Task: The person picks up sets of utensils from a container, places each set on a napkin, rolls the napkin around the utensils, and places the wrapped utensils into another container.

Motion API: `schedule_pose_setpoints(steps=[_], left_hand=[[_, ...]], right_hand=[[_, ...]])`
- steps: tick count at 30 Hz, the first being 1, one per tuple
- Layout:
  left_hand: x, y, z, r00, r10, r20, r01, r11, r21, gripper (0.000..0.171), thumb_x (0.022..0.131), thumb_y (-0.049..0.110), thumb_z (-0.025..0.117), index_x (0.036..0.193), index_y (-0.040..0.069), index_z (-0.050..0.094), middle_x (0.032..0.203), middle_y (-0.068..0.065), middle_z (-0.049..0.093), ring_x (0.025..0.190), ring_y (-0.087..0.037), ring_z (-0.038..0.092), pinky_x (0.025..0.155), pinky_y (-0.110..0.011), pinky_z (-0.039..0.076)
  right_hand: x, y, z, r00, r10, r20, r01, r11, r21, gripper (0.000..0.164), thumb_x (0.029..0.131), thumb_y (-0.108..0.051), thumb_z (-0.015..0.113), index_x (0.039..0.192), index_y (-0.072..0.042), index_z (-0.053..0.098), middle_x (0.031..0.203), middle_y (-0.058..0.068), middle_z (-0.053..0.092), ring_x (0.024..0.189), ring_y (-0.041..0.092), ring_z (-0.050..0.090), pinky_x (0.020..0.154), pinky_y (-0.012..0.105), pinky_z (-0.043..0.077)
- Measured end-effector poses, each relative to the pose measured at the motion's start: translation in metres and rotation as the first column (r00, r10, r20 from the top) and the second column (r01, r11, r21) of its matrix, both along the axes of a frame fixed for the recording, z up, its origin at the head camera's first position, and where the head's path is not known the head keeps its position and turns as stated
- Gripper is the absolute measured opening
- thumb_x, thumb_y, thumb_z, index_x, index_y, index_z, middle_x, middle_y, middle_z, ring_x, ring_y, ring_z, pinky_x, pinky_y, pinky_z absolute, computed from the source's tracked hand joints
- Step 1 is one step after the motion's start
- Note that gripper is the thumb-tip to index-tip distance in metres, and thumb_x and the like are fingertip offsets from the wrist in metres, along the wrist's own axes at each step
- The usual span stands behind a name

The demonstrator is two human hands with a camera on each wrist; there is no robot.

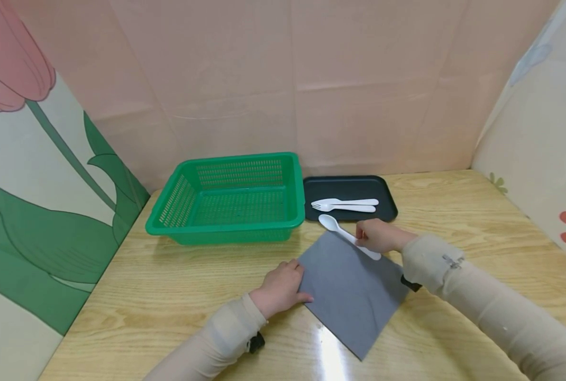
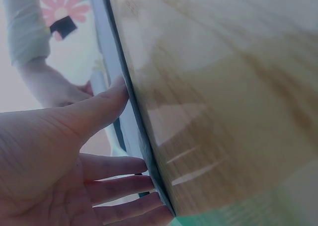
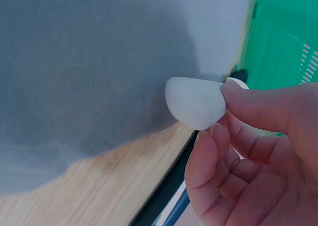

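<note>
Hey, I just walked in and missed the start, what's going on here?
A person's right hand pinches a white spoon over the far edge of a gray cloth, while the left hand touches the cloth's left side. Behind, two white forks lie on a black tray, beside a green basket.

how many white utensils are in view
3: a spoon in the right hand, a fork on the black tray and another utensil just behind that fork; more could be hidden underneath.
</note>
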State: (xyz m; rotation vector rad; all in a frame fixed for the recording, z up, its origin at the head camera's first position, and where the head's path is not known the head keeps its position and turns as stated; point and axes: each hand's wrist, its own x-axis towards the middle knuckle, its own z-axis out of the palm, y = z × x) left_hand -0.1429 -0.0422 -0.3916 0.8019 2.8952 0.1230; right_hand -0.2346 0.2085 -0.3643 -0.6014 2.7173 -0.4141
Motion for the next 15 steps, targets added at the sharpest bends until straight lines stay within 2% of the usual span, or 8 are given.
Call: schedule_pose_setpoints(steps=[15], left_hand=[[-0.0015, -0.0004, -0.0023, 1.000, -0.008, -0.005, 0.008, 1.000, -0.011, 0.060, 0.081, 0.049, 0.066, 0.118, 0.002, 0.059, 0.118, -0.008, 0.058, 0.104, -0.022, 0.058, 0.081, -0.030, 0.053]], right_hand=[[0.0031, -0.0061, -0.0035, 0.998, -0.039, 0.045, 0.040, 0.999, -0.006, 0.012, 0.089, -0.011, 0.060, 0.094, 0.000, 0.060, 0.082, 0.008, 0.062, 0.069, 0.014, 0.053, 0.059, 0.025, 0.045]])
